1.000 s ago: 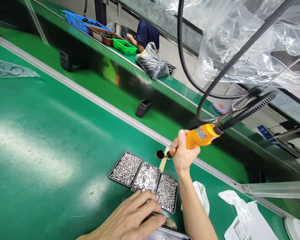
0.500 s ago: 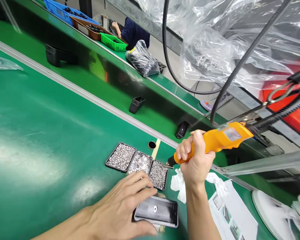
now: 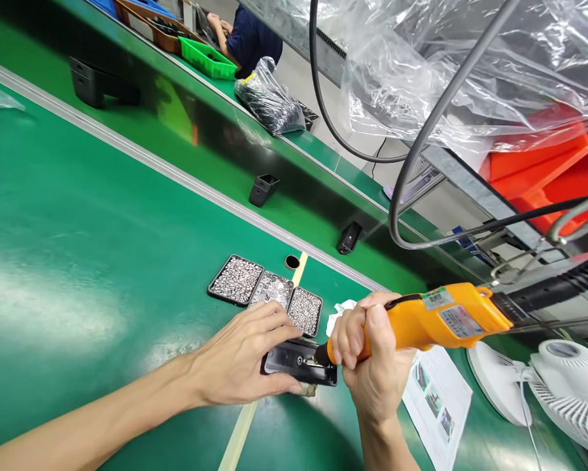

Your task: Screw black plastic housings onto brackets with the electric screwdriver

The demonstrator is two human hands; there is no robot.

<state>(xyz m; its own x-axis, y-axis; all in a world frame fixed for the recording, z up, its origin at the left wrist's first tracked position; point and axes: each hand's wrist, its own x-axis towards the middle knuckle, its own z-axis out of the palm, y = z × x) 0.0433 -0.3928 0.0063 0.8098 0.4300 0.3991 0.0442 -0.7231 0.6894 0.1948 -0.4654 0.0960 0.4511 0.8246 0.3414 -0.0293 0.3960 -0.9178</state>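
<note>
Wrapped in my right hand [image 3: 372, 350] is an orange electric screwdriver [image 3: 433, 319], tilted, its cable running off to the right. Its bit points left into a black plastic housing [image 3: 318, 374], with the tip at a small round metal piece inside. My left hand [image 3: 247, 356] grips the housing's left end between thumb and fingers. The housing rests on a small block, mostly hidden beneath it. Just beyond my left hand sit three small trays: a left tray of metal parts [image 3: 235, 280], a middle tray of washer-like parts [image 3: 273, 290] and a right tray of small screws [image 3: 304, 311].
A round black-topped piece [image 3: 292, 262] lies behind the trays. Black housings [image 3: 263, 190] stand on the green strip past the metal rail. A printed sheet [image 3: 438, 405] and a white fan [image 3: 568, 392] are at right. Cables hang overhead; a co-worker [image 3: 254, 42] sits beyond.
My right hand has brought the screwdriver from the right-hand screw tray down to the housing, its bit now at the metal piece inside. My left hand still holds the housing; the view has shifted.
</note>
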